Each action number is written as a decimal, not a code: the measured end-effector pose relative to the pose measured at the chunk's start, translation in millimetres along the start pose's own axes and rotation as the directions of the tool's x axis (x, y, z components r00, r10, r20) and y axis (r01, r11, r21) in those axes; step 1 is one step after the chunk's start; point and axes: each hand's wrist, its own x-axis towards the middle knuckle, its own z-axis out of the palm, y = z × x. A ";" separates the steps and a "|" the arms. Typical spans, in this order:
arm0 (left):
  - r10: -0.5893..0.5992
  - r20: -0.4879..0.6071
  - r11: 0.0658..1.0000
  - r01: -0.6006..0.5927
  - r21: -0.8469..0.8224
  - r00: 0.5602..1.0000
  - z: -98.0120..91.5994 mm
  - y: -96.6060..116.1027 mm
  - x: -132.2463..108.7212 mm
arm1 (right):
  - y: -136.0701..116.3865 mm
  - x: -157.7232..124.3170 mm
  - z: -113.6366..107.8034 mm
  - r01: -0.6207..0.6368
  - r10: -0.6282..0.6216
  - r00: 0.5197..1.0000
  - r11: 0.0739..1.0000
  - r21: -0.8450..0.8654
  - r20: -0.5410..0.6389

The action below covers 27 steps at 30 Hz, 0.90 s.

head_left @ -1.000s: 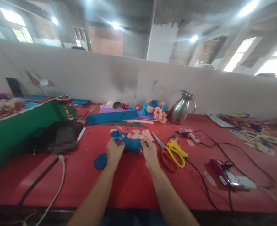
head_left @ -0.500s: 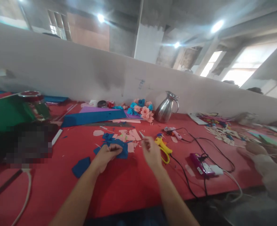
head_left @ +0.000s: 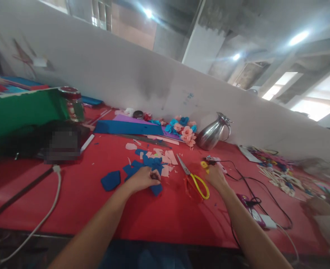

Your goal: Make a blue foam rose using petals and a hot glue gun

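My left hand (head_left: 144, 178) is closed in a pinch over the blue paper pieces, and a blue paper piece (head_left: 156, 189) shows just under its fingertips. The exact grip is partly hidden. My right hand (head_left: 217, 177) has its fingers closed round a yellow glue gun (head_left: 204, 165), mostly covered by the hand. Between my hands lie scissors (head_left: 191, 174) with yellow handles, blades pointing away to the left. A folded blue paper rosette (head_left: 153, 161) rests among pink paper scraps (head_left: 169, 157). Another blue piece (head_left: 110, 181) lies left of my left hand.
Blue and pink paper flowers (head_left: 186, 129) and a steel jug (head_left: 214, 132) stand at the back. A blue strip (head_left: 128, 127) lies behind the scraps. Black cables (head_left: 247, 183) and a purple power adapter (head_left: 250, 213) are to the right. A lidded jar (head_left: 72, 104) stands left.
My right hand has moved right from beside the scissors onto the glue gun. The scissors now lie in full view. The camera has turned left.
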 end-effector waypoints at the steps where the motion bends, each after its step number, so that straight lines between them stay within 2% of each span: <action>1: 0.004 -0.001 1.000 -0.004 0.009 1.000 0.7 -0.2 0.2 | -0.4 -3.1 -5.8 -0.008 0.008 1.000 1.000 0.009 0.000; 3: 0.006 0.006 1.000 -0.006 0.001 1.000 2.5 -2.0 1.3 | -2.6 -13.9 -19.0 -0.022 0.018 0.999 0.995 0.095 0.043; 5: 0.002 0.015 1.000 -0.001 -0.028 1.000 4.5 -5.4 3.0 | -9.8 -31.0 -32.2 -0.001 -0.052 0.985 0.953 0.305 0.165; 6: -0.004 0.016 0.999 0.004 -0.043 1.000 5.3 -7.3 3.9 | -15.7 -41.3 -37.8 0.001 -0.120 0.958 0.909 0.418 0.259; 8: -0.001 0.011 0.998 0.002 -0.065 1.000 6.2 -9.7 5.0 | -31.2 -62.8 -45.5 -0.035 -0.283 0.847 0.815 0.579 0.450; 11: 0.029 -0.038 0.998 -0.031 -0.056 0.999 5.4 -8.7 4.7 | -57.4 -88.4 -47.8 -0.102 -0.341 0.747 0.790 0.605 0.571; 16: 0.033 -0.010 0.999 -0.033 -0.020 0.999 5.6 -5.6 4.1 | -82.6 -98.5 -40.5 0.045 -0.442 0.754 0.772 0.634 0.485; 20: 0.027 -0.022 0.999 -0.026 0.044 0.999 7.0 -7.4 5.5 | -82.1 -95.3 -33.7 0.011 -0.435 0.719 0.786 0.618 0.542; 27: -0.015 0.010 0.988 0.014 0.153 1.000 2.9 1.7 2.0 | -78.2 -95.0 -28.6 -0.014 -0.405 0.712 0.808 0.588 0.573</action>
